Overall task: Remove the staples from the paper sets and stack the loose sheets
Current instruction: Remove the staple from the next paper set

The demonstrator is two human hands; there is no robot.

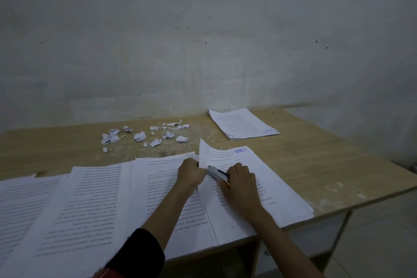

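Step in hand: staple removal. Right hand (240, 179) fingers wrapped around a metal staple tool (217, 174), tip at the left edge of the stamped paper set (252, 189). Left hand (190, 172) fingers closed, pinching that edge. Next: lever gently, avoid tearing. Finished stack (242, 123) lies at the table's (316, 165) far side.

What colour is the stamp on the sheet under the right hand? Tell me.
Blue stamped lettering, clearest in the head view.

Light wood-grain table (316, 165) is standing flush against a stained grey plaster wall (203, 40). Small crumpled white paper scraps (144, 135) are lying scattered on the tabletop near the wall, left of centre.
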